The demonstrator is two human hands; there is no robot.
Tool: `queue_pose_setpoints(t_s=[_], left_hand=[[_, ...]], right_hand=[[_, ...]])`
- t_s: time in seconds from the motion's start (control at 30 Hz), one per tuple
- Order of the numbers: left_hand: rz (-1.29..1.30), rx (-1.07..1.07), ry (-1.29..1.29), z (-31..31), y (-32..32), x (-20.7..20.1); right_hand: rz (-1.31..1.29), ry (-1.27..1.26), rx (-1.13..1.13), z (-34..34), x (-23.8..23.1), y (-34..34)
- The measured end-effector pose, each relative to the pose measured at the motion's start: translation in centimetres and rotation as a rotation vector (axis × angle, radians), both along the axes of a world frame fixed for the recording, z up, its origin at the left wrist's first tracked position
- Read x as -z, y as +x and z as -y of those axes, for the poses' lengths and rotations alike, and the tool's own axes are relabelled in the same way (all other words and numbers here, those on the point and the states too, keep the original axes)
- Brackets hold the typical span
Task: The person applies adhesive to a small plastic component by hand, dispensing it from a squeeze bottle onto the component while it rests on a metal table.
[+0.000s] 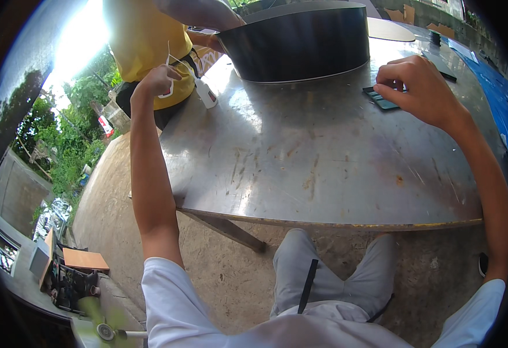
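My left hand [160, 80], raised at the table's left edge, is closed around a small white-and-red bottle [167, 91], partly hidden by my fingers. A thin spout points up from it. Next to it, a white squeeze bottle [206, 95] with a slanting thin nozzle leans on the tabletop. Over on the right, my right hand [419, 90] is bent above a flat dark phone-like object [384, 100]. Its thumb and forefinger are drawn together; anything between them is too small to make out. A large black curved band [300, 46] stands on edge at the table's far side.
A person in a yellow shirt [149, 40] stands at the far left, arms reaching behind the band. The scratched metal table [306, 156] spreads before me. A pale board [390, 30] lies far right, blue sheeting [498, 98] along the right edge. A fan [106, 330] is lower left.
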State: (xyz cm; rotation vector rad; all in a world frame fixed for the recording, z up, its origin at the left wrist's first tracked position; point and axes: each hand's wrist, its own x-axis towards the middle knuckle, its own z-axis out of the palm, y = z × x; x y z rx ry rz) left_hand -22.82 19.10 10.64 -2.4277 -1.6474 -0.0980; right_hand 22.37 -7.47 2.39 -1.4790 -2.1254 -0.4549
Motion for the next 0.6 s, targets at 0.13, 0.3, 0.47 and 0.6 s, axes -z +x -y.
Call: queue_pose_setpoints(t_s=[0.13, 0.3, 0.47, 0.6], left_hand=[[0.038, -0.007, -0.013, -0.04, 0.28, 0.22], [0.028, 0.02, -0.026, 0.06, 0.09, 0.02], [0.022, 0.039, -0.035, 0.21, 0.34, -0.08], [0.016, 0.044, -0.053, 0.29, 0.31, -0.25]], right_hand=[[0.009, -0.006, 0.003, 0.04, -0.03, 0.1], [0.008, 0.073, -0.07, -0.36, 0.51, 0.55], [0.007, 0.068, -0.06, -0.3, 0.5, 0.55], [0.0, 0.066, -0.074, -0.4, 0.48, 0.51]])
